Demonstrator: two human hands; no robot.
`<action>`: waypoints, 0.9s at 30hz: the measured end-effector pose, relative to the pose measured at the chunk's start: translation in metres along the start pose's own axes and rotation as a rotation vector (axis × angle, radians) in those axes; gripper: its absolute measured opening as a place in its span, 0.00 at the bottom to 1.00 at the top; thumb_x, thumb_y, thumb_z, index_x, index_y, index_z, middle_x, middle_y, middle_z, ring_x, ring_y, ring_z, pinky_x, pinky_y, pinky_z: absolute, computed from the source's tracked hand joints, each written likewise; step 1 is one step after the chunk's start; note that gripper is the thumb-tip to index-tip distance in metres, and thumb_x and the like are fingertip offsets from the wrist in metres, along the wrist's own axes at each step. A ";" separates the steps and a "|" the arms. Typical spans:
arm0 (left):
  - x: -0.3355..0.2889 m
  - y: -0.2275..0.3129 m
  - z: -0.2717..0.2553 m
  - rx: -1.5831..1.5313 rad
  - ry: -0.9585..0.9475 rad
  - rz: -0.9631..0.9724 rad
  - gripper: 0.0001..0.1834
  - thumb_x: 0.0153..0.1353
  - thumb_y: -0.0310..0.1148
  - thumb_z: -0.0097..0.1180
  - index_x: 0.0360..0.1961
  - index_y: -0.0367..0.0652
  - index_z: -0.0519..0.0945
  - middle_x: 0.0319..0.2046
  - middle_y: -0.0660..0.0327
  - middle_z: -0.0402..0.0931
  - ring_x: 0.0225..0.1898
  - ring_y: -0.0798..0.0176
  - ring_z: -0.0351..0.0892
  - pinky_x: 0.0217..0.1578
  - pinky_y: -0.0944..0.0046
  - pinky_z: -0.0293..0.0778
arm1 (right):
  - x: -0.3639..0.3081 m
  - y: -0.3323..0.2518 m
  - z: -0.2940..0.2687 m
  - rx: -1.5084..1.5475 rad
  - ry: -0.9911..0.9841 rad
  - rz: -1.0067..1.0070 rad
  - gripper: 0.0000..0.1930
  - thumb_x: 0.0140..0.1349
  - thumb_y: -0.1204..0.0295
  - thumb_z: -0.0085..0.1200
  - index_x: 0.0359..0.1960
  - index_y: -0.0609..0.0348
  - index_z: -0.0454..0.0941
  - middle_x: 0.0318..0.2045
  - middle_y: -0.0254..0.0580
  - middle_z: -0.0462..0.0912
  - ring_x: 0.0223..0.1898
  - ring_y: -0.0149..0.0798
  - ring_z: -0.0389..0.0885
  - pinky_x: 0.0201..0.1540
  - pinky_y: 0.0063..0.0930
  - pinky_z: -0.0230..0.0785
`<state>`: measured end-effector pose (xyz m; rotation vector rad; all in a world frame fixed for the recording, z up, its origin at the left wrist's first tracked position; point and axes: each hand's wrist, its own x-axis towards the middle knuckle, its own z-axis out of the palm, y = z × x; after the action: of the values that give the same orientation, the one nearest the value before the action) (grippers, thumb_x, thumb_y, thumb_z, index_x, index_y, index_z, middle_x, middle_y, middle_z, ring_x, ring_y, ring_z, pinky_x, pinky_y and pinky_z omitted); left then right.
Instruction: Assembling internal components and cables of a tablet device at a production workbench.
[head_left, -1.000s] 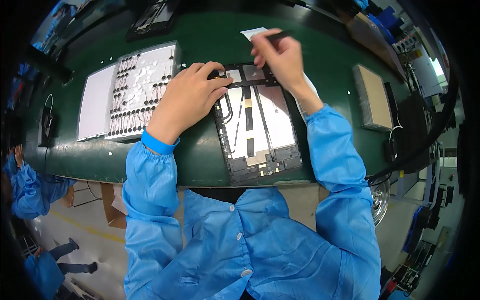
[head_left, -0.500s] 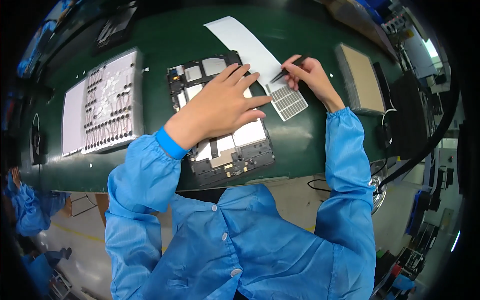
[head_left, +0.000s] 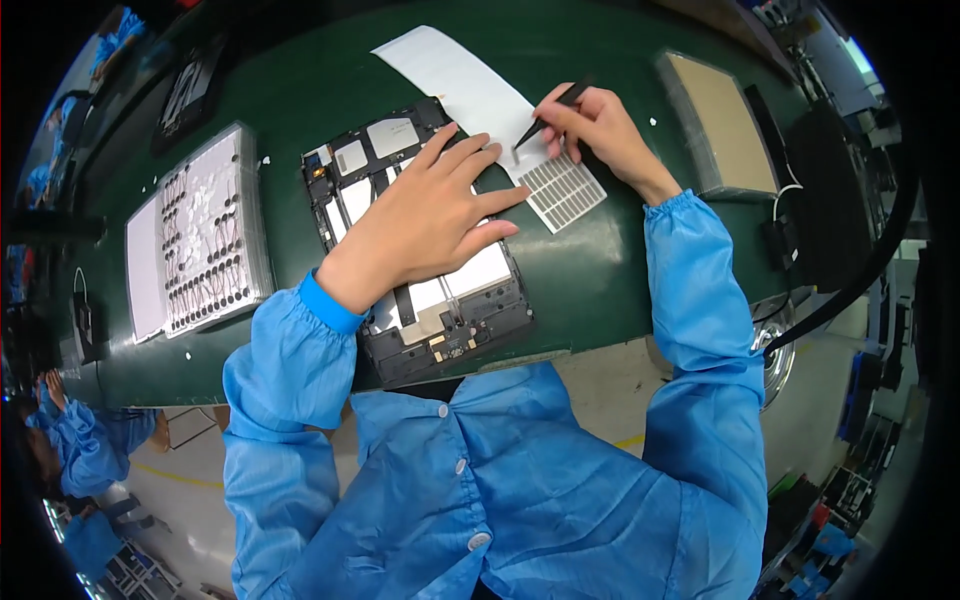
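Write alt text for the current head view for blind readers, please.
A bare right hand holds black tweezers over a white sheet bearing grey rectangles, while the left hand lies spread across an opened, flat electronic device. At left on the green table is a tray of small black wired parts.

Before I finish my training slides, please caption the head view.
Left hand spread across an opened device, right hand holding black tweezers over a white sheet.

Room runs between parts tray point(head_left: 257, 215) and opened tablet point(head_left: 484, 266); left hand point(head_left: 430, 220) blocks the tablet's middle.
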<state>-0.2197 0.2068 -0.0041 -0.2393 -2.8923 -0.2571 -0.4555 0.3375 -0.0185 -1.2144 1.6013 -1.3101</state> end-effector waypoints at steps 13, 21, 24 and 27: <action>-0.045 -0.039 -0.045 -0.151 0.358 -0.406 0.08 0.64 0.29 0.56 0.42 0.39 0.82 0.51 0.58 0.79 0.49 0.50 0.79 0.48 0.57 0.75 | 0.045 -0.024 0.051 0.186 0.131 -0.051 0.18 0.68 0.56 0.58 0.38 0.63 0.81 0.26 0.33 0.80 0.23 0.24 0.77 0.24 0.18 0.68; -0.049 -0.038 -0.018 -0.090 0.379 -0.336 0.17 0.65 0.29 0.54 0.55 0.42 0.75 0.56 0.56 0.76 0.54 0.47 0.76 0.54 0.54 0.71 | 0.077 0.009 0.078 0.173 0.104 -0.077 0.17 0.68 0.56 0.58 0.36 0.61 0.80 0.24 0.30 0.79 0.24 0.22 0.75 0.28 0.17 0.68; -0.049 -0.041 -0.012 -0.049 0.411 -0.335 0.16 0.65 0.29 0.54 0.54 0.42 0.76 0.56 0.55 0.76 0.55 0.48 0.76 0.55 0.54 0.71 | 0.081 0.005 0.079 0.190 0.078 -0.078 0.16 0.68 0.58 0.58 0.36 0.61 0.80 0.24 0.29 0.78 0.24 0.22 0.74 0.27 0.17 0.68; -0.046 -0.043 -0.010 -0.028 0.425 -0.315 0.15 0.64 0.30 0.55 0.51 0.40 0.78 0.53 0.55 0.77 0.55 0.48 0.75 0.57 0.52 0.70 | 0.082 0.003 0.078 0.178 0.068 -0.094 0.17 0.68 0.58 0.57 0.36 0.62 0.80 0.24 0.29 0.78 0.23 0.22 0.74 0.27 0.18 0.69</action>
<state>-0.1811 0.1566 -0.0123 0.2428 -2.4914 -0.3526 -0.4074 0.2362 -0.0365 -1.1581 1.4543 -1.5332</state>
